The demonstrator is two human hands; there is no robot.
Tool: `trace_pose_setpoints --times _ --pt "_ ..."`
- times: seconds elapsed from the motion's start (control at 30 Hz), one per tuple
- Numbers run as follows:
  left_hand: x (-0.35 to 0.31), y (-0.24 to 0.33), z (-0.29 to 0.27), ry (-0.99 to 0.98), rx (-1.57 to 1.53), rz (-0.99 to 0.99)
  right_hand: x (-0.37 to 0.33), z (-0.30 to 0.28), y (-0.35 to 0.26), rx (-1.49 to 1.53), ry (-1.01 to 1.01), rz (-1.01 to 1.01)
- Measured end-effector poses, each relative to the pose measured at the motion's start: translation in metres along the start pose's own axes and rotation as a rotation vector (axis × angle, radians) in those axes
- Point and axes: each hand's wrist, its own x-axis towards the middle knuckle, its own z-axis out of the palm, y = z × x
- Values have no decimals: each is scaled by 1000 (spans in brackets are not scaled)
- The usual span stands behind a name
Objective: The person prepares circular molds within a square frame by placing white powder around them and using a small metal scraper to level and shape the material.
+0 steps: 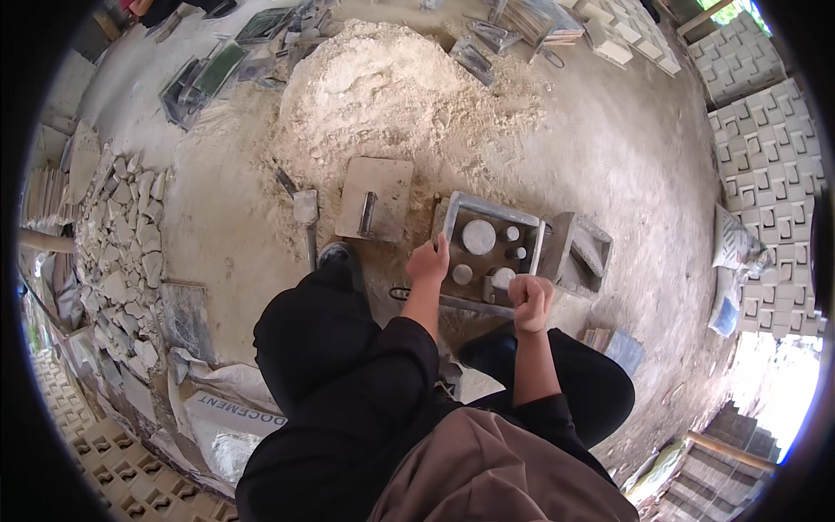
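Note:
A grey rectangular mould frame (497, 207) lies on the ground between my feet, with several round pale cores of different sizes standing inside it, among them a large disc (478, 237). My left hand (428, 260) is closed at the frame's left wall, its thumb along the rim. Curled into a fist, my right hand (531, 301) is at the near right corner, beside a small block with a round top (502, 279). Whatever that fist holds, if anything, is hidden. Left of the mould lies a flat board with a bar handle (352, 204).
A trowel (305, 209) lies by my left foot. Beyond the mould rises a heap of pale powder (374, 83). A grey box-shaped mould (581, 248) stands at the right. Broken slabs (122, 235) are piled at left, and patterned blocks (765, 165) are stacked at far right.

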Motion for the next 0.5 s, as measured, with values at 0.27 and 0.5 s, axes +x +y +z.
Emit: trace_pose_setpoints --times 0.27,0.5 --pt "-1 -2 -5 -14 -44 -11 -26 2 -7 -17 74 -88" --pt "0 -4 -3 -36 -52 -16 -22 4 -5 133 175 -64"
